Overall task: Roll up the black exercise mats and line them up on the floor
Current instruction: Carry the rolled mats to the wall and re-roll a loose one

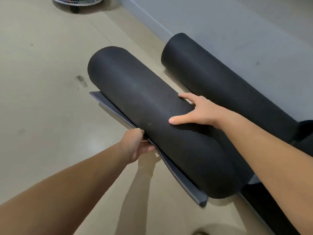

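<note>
Mats first, from the head camera: I am looking down at two black rolls lying on the beige floor point(42, 82). The nearer roll point(152, 116) is lying slantwise across the middle of the picture, running from upper left to lower right. The farther roll point(220, 82) is lying beside it on the right, close against the grey wall point(237, 22), with a narrow strip of floor showing between their upper ends.

The right hand point(198, 112) is resting on top of the nearer roll about halfway along. It is lying palm down, thumb stretching out toward me and fingers reaching straight over the far side, pressing flat and curling round nothing.

The left hand point(137, 145) is sitting low at the left side of the same roll, where the loose edge point(110, 106) is sticking out flat from under it. That hand is gripping this loose edge, its fingers curling round it.

A dark flat sheet point(264, 209) is showing at the lower right; I cannot tell whether it belongs to either roll. A white mesh basket point(76, 1) is standing far off at the top edge.
</note>
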Demonstrator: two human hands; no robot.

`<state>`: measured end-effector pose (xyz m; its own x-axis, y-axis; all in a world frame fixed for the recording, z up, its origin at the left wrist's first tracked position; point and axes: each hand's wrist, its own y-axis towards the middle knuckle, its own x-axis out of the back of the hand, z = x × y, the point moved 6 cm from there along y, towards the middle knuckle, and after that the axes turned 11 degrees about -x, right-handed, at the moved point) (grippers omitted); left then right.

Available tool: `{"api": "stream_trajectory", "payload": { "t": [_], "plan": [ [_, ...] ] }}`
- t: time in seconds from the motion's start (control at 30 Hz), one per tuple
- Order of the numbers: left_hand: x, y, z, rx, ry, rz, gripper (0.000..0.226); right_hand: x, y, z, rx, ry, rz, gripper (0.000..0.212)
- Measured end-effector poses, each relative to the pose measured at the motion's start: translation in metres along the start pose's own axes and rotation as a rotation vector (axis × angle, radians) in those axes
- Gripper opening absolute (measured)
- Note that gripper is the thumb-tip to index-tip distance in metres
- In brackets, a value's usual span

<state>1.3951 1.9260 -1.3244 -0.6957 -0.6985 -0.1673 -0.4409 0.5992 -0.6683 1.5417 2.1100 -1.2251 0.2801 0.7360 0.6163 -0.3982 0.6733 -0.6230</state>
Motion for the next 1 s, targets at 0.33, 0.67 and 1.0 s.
{"api": "stream_trajectory", "payload": {
  "t": [0.33,0.67,1.0],
  "plan": [
    [-0.014,0.016,0.049,-0.003,-0.306,-0.067,0.072,0.015,0.019,-0.032,-0.119,-0.024,0.088,0.127],
    [-0.065,0.017,0.027,-0.087,0.034,0.219,0.081,0.039,0.024,-0.042,-0.111,0.073,0.005,0.122],
    [-0.121,0.035,0.042,-0.042,-0.049,0.369,0.084,0.066,0.023,-0.083,-0.185,-0.018,-0.107,0.146]
  ]
}}
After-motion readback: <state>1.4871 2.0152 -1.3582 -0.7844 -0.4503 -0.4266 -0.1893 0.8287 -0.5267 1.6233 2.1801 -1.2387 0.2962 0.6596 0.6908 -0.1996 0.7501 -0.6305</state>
